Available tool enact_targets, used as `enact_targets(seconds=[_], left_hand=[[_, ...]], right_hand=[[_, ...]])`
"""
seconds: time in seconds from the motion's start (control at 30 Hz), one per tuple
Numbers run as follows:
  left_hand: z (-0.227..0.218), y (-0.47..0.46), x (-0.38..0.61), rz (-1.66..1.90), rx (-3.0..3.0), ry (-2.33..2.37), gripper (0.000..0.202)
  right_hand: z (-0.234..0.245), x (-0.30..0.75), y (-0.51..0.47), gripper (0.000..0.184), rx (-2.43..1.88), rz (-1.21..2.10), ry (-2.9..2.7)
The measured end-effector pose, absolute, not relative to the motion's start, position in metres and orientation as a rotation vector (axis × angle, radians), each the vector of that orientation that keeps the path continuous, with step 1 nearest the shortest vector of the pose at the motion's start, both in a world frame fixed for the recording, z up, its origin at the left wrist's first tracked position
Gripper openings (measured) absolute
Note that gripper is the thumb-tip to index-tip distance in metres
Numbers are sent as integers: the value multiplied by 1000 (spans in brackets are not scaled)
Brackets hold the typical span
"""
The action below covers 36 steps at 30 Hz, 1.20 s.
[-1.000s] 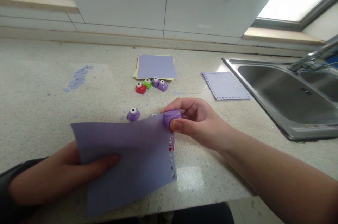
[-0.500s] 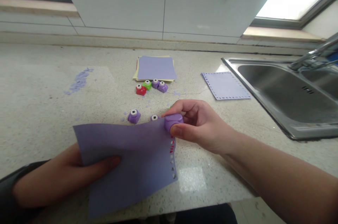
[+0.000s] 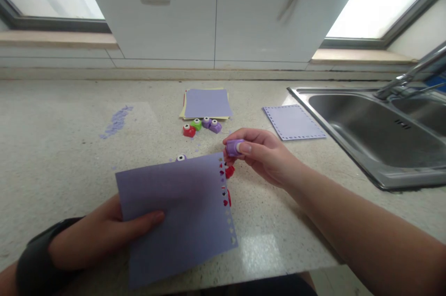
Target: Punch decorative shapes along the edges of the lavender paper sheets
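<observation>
A sheet of purple paper (image 3: 177, 212) is pinched in my left hand (image 3: 114, 231), thumb on top and the other fingers hidden beneath. Small shaped holes run down its right edge. Just beyond the sheet's upper right corner, my right hand (image 3: 265, 152) grips a small purple craft punch (image 3: 234, 148) between thumb and fingers, apart from the paper. Red punches (image 3: 229, 172) show partly past the sheet's right edge. Another purple punch (image 3: 181, 158) peeks out behind the top edge.
A red punch (image 3: 189, 130), a green punch (image 3: 197, 124) and purple punches (image 3: 215, 126) stand before a paper stack (image 3: 207, 103). Purple paper bits (image 3: 117, 121) lie to the left. A hole-edged sheet (image 3: 296, 121) rests beside the steel sink (image 3: 358, 119).
The purple punch has come off the paper's right edge, and my right hand now holds it clear of the corner. The whole view has shifted, showing more of the wall.
</observation>
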<state>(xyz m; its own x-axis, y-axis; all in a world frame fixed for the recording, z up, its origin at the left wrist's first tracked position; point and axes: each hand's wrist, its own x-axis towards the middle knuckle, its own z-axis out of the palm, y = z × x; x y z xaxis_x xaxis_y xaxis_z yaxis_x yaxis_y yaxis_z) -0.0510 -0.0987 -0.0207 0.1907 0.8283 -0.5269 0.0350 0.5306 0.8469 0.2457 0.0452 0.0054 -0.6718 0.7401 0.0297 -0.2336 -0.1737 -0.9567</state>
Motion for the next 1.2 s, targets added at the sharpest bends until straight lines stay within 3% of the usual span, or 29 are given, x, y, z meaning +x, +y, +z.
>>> enact_targets(seconds=[0.27, 0.63, 0.97, 1.2], left_hand=[[-11, -95, -45, 680, 840, 1313, 27], [-19, -92, -51, 704, 938, 1301, 45], [-16, -89, -52, 685, 1092, 1209, 48], [-5, -85, -49, 454, 1284, 1042, 30]], right_hand=[[2, 251, 61, 23, -762, 1715, -1481], [3, 266, 79, 29, -1269, 669, -2437], [7, 265, 75, 32, -1288, 450, -2508], [5, 266, 73, 32, -1315, 545, -2454]])
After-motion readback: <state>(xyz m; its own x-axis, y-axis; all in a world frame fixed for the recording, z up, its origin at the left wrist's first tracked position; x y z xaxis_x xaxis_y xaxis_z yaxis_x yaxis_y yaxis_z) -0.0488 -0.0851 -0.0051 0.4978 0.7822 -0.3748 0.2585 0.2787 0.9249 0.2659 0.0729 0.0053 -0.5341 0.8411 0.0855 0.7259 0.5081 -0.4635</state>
